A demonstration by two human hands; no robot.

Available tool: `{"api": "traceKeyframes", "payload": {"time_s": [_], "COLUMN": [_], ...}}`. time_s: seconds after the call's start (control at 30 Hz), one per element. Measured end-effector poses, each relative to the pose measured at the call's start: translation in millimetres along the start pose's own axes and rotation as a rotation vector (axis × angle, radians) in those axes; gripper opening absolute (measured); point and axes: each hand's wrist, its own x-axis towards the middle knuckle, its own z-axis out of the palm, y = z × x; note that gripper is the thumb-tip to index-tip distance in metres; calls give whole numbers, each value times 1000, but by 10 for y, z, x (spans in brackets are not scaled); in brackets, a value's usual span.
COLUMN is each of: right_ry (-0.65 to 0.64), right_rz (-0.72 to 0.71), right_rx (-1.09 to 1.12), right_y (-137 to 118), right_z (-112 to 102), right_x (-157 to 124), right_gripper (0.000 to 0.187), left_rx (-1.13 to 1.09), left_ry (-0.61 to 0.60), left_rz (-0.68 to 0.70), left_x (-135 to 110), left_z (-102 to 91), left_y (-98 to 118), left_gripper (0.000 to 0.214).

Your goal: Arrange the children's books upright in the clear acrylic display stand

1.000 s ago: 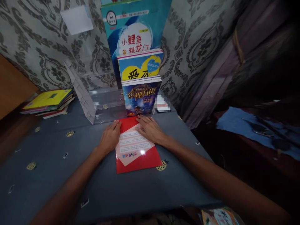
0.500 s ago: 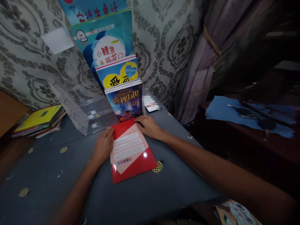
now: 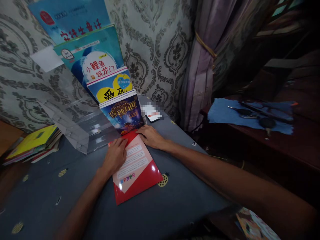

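A glossy red book (image 3: 140, 188) with a pale pink text panel lies on the table, its print upside down to me. My left hand (image 3: 115, 155) rests on its upper left part, fingers laid over the cover. At the top right corner my right hand (image 3: 150, 136) touches the book with its fingers extended. Just beyond the fingertips stands a dark blue book (image 3: 123, 115) at the front of a stepped clear display rack (image 3: 65, 123). Behind it rise a yellow-and-blue book (image 3: 110, 87), a teal book (image 3: 87, 56) and a larger blue book (image 3: 72, 20).
A phone (image 3: 152, 115) lies right of the rack, partly pixelated. Several stacked books (image 3: 32, 141) sit at the left on the patterned grey tablecloth (image 3: 82, 176). A tied curtain (image 3: 200, 73) hangs at the right, beside a blue cloth (image 3: 225, 115) with keys and glasses.
My left hand has slid from the book's left edge further onto its cover. My right hand stays at the top right corner. The view has turned slightly right.
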Motion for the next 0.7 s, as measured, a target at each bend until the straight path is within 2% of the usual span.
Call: {"api": "traceKeyframes", "payload": {"time_s": [0.13, 0.27, 0.57, 0.7], "right_ry": [50, 77, 92, 95], "right_rz": [57, 88, 95, 46], "right_rx": [96, 179, 235, 254], "right_y": [46, 80, 90, 85], "right_z": [36, 66, 61, 56], "right_x": [3, 13, 18, -1], "right_gripper": [42, 43, 43, 49], "left_rx": [-80, -107, -167, -174], "left_ry": [-4, -7, -2, 0], "left_rz": [89, 128, 122, 139], "left_x": [289, 458, 468, 450], "left_z": [83, 133, 187, 172], "left_y": [187, 250, 165, 178], "left_gripper": [38, 36, 36, 34]}}
